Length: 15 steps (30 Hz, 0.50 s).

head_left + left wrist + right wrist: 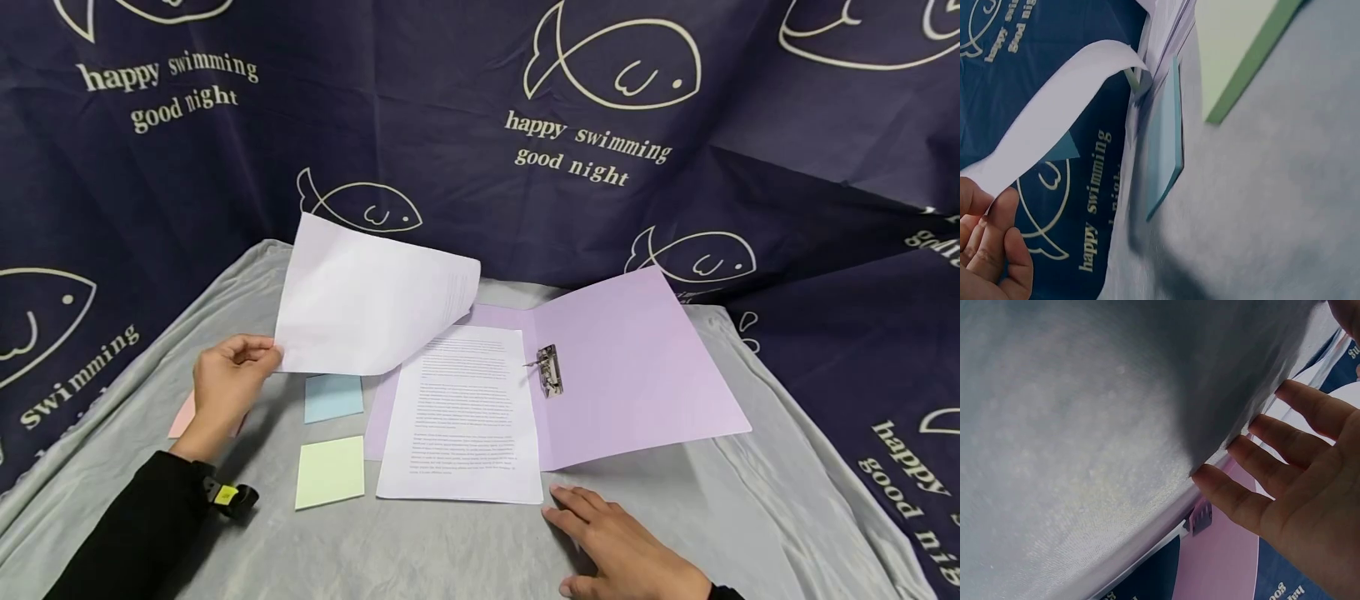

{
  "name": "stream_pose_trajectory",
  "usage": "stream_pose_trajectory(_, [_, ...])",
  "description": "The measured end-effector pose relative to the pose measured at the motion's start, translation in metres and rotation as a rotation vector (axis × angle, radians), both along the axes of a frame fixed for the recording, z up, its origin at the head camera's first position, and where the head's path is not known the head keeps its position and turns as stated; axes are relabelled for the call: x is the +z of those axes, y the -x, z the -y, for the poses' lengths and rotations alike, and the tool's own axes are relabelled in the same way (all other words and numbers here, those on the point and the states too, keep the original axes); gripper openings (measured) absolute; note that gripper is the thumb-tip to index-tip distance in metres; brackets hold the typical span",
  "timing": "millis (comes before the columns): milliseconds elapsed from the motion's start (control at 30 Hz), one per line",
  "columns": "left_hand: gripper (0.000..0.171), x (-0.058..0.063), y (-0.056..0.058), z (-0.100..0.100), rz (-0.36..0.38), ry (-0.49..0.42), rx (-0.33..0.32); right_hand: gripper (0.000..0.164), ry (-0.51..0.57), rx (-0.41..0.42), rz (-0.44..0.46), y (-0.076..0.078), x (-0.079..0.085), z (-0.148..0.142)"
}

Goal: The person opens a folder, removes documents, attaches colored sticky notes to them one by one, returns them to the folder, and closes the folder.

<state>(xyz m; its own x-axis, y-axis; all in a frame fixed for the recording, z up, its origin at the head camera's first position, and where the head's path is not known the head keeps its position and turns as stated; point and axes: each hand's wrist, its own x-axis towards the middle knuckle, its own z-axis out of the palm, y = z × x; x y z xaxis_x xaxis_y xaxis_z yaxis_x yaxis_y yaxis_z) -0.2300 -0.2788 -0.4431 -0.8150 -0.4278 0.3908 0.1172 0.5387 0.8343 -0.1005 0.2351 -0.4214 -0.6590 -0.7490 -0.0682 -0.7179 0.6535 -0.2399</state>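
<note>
My left hand [236,375] pinches the corner of a white paper sheet [367,292] between thumb and fingers. The sheet is lifted and curls over to the left of a stack of printed pages [468,417]. Those pages lie on the left cover of an open lilac folder [637,367]. A metal clip [550,371] sits near the folder's spine, with a prong sticking out toward the pages. Fingers spread, my right hand [618,542] rests on the cloth just below the folder, near the pages' lower right corner, holding nothing.
A blue sticky-note pad [333,400] and a green one [330,472] lie left of the folder. A pink pad [182,417] is partly hidden behind the left hand. Grey cloth [450,550] covers the table, and a dark blue fish-print curtain [450,108] hangs behind.
</note>
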Motion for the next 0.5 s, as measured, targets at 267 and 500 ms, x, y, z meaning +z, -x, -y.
stream_pose_trajectory(267, [0.023, -0.018, 0.018, 0.020, 0.065, 0.032, 0.067, 0.071, -0.009, -0.013, 0.031, 0.000, 0.001, 0.000])
stream_pose_trajectory(500, [0.027, 0.028, 0.002, 0.006, 0.181, -0.105, 0.011, 0.071, -0.003, -0.008, -0.003, -0.001, 0.000, 0.000])
